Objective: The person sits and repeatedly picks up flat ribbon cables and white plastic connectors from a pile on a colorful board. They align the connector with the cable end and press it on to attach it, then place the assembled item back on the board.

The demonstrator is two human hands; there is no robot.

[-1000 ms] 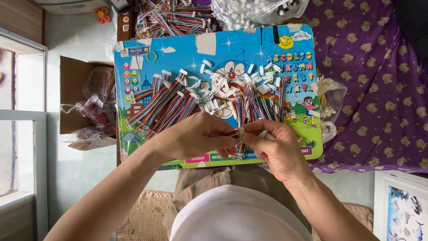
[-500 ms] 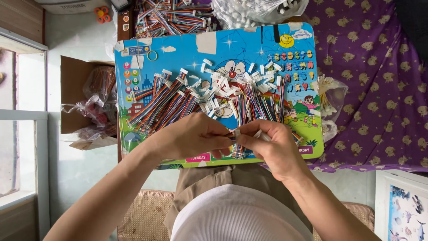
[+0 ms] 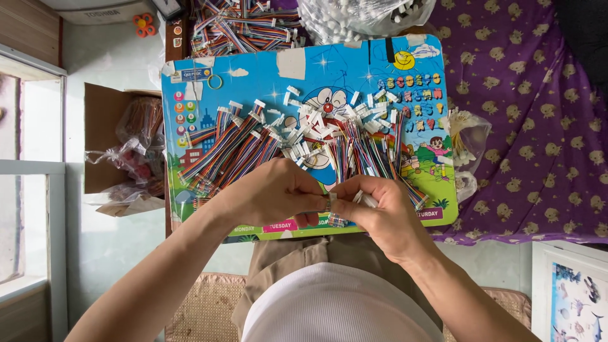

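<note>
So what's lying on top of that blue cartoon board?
On the blue cartoon board lie multicoloured wire bundles and loose white connectors. Both hands, left and right, cover its lower middle.

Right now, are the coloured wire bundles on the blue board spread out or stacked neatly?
Spread out: the wire bundles fan loosely across the blue board, white connectors scattered between.

Only one view here: the head cam sits above the person, looking straight down and pretty close at the colourful cartoon board (image 3: 253, 82) on the lap, its near edge touching the hands
</note>
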